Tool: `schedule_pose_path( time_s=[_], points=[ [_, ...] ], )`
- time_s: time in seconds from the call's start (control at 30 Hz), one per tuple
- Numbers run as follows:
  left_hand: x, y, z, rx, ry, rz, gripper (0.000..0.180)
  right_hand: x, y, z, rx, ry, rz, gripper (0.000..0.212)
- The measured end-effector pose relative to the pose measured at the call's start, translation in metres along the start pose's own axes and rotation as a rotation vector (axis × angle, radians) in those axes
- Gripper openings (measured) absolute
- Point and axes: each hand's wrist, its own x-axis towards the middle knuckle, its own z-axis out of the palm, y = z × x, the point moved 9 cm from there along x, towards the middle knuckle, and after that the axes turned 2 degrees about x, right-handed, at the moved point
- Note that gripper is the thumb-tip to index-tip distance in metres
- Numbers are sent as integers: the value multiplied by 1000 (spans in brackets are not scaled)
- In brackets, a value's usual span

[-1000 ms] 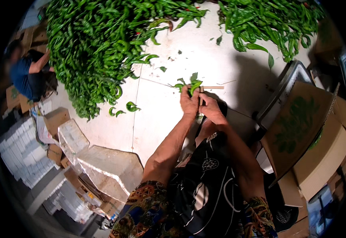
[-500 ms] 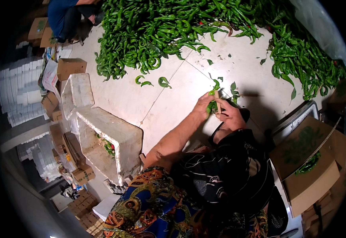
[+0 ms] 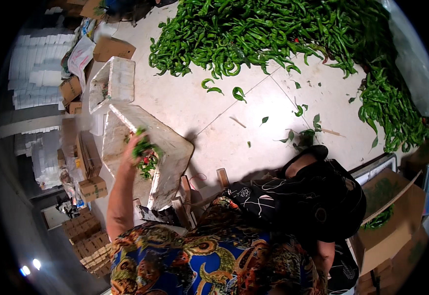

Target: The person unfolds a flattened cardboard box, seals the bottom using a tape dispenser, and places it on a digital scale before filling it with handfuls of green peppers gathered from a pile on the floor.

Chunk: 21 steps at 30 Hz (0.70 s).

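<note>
From the head view, I see the left hand (image 3: 134, 146) closed round a blurred green bunch (image 3: 146, 147), over the open side of the white foam box (image 3: 170, 139), between its corners; red and green bits (image 3: 150, 164) lie inside, near the rim; the right hand is out of my sight, so I cannot tell its grip. The pepper pile (image 3: 253, 37) covers the floor's (image 3: 214, 162) far edge.

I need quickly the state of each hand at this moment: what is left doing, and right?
Left hand: holding a green bunch at the white foam box.
Right hand: not in view, cannot be told.
</note>
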Motion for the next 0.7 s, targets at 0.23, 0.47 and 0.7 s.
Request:
schedule_pose_path(
  time_s=[0.23,0.47,0.7],
  points=[
    [-39,-6,-242,2022,502,-202,38,-94,55,-87,21,266,55,29],
    [107,-59,182,930,-65,439,48,-174,101,-125,91,498,109,28],
    [176,-218,492,1416,-585,606,110,-184,127,-105,130,529,169,28]
  ],
)
